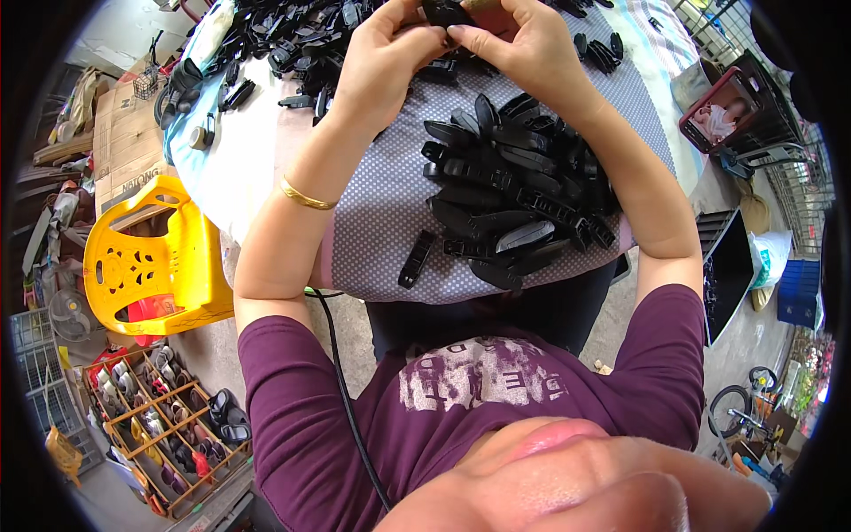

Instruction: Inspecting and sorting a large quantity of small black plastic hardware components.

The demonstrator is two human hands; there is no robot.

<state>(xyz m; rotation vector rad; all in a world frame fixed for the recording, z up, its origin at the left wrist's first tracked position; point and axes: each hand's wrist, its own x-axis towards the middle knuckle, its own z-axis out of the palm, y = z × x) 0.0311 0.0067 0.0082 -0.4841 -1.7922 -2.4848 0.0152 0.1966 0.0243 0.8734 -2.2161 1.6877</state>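
Observation:
At the top edge of the head view, my left hand (387, 55) and my right hand (532, 44) meet around a small black plastic clip (448, 12). Both thumbs press at its near side, and the picture's edge cuts off part of the fingers. Below my hands, between my forearms, lies a heap of long black plastic clips (523, 182), some slatted, some smooth and curved. One slatted black piece (416, 260) rests apart from that heap, near the table's front edge. A larger mound of similar black pieces (288, 44) spreads beyond my left hand.
A dotted cloth (372, 226) covers the table. Several black pieces (599, 53) lie to the right. A yellow plastic chair (199, 257) stands at left, above a shoe rack (168, 417). A phone (720, 111) stands at right. A black cable (337, 372) hangs beside my left arm.

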